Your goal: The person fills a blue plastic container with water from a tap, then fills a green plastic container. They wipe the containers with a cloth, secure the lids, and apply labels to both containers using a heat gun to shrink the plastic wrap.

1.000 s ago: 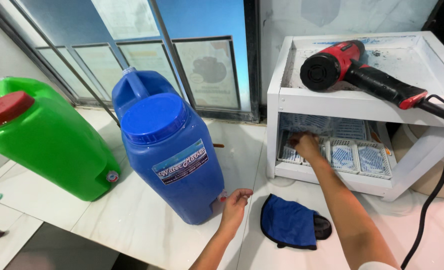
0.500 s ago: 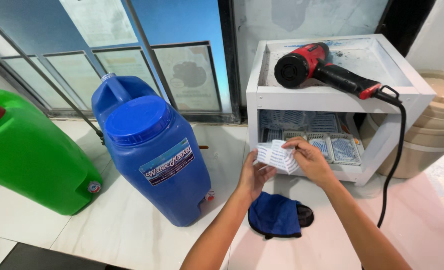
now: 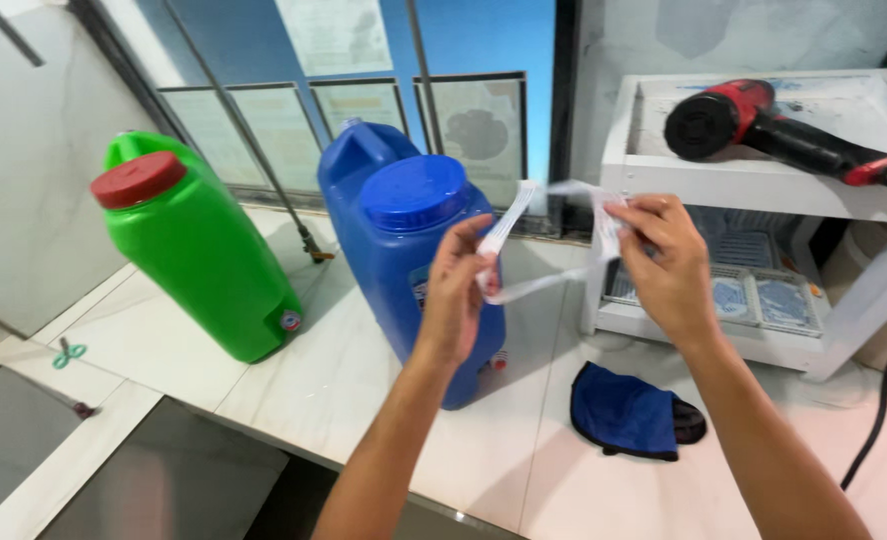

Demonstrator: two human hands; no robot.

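Broadly, by size: white tiled counter carries everything. White two-level shelf unit stands at the right; its top tray holds a red-and-black heat gun, its cord hanging down the right side. Lower level holds flat clear packets lying side by side; their contents cannot be made out.

Green jerrycan, tilted, red screw cap on, sits left. Blue jerrycan stands upright just beside it toward centre, blue cap on. Both are opaque, so fill level cannot be told.

Blue mitt with a black cuff lies flat on the counter in front of the shelf, near the blue jerrycan's base.

Left hand is raised in front of the blue jerrycan, fingers pinched closed on the lower left end of a white shrink band. Right hand is closed on the band's right end, in front of the shelf's lower level. Band is thin, flat and translucent white, pulled open into a loop between the two hands, held in the air above the counter, touching nothing else.

Small green-handled scissors lie at the far left edge
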